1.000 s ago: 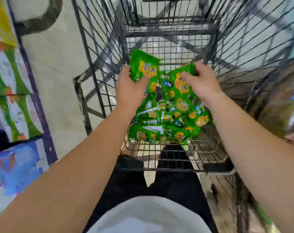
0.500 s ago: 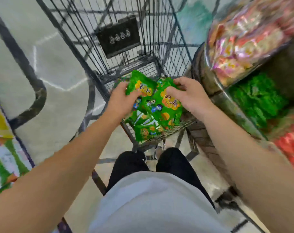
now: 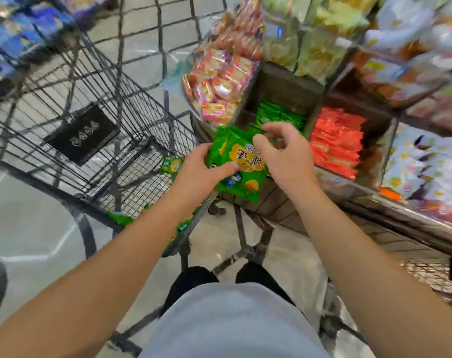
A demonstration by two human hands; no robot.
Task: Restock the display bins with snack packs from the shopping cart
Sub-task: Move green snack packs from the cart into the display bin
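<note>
head view first: we hold a stack of green snack packs at the centre of the frame, between both of our hands. our left hand grips the stack from the left, thumb laid across the front of the top pack and fingers curled behind it. our right hand is at the stack's upper right edge with its fingers curled; the thumb touches the top pack, but we cannot tell how much of the stack the fingers actually pinch. the stack sits over the right rim of the wire shopping cart, which fills the left half of the frame, and just below the green snack bin in the upper middle, where packs of the same green already lie. more green packs remain in the cart, one just left of our left hand and others along the cart's near wall under our left forearm. a black placard hangs on the cart's far wall. right of the green bin is a bin of red packs; above and left of it a clear round tub of pink and orange packs. the upper right shelves are blurred. at the bottom we see our grey shirt.
</note>
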